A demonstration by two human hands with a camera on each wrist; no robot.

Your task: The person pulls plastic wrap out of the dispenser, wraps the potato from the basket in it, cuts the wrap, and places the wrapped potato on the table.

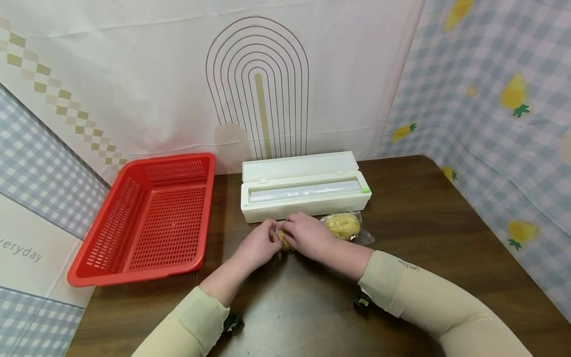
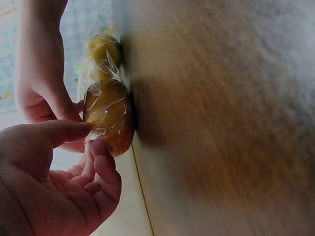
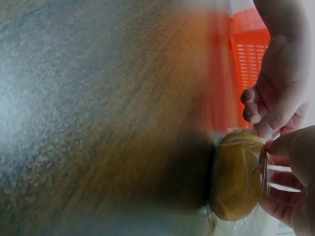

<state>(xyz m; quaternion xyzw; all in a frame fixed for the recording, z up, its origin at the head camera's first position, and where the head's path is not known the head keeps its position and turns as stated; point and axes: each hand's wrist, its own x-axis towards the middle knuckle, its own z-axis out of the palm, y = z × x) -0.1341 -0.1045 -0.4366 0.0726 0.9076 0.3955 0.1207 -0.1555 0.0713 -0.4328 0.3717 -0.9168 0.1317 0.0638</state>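
Note:
A rounded yellow-brown piece of produce [image 2: 109, 115] in clear cling film [image 3: 246, 140] lies on the table between both hands. My left hand [image 1: 257, 243] pinches the film at the left end of the produce between thumb and fingertips, the other fingers curled. My right hand [image 1: 312, 235] comes from the opposite side, thumb and fingers bent onto the film along the top; in the head view it hides much of the piece. Just right of that hand lies a second, yellower film-wrapped piece [image 1: 342, 225], loose film sticking out at its side.
Behind the hands stands a white film dispenser box [image 1: 308, 203], its lid raised and a roll of film [image 1: 308, 191] inside. A red perforated basket [image 1: 205, 213] is on the left of the brown table [image 1: 446, 238]. Patterned cloths [image 1: 357, 74] hang behind and beside the table.

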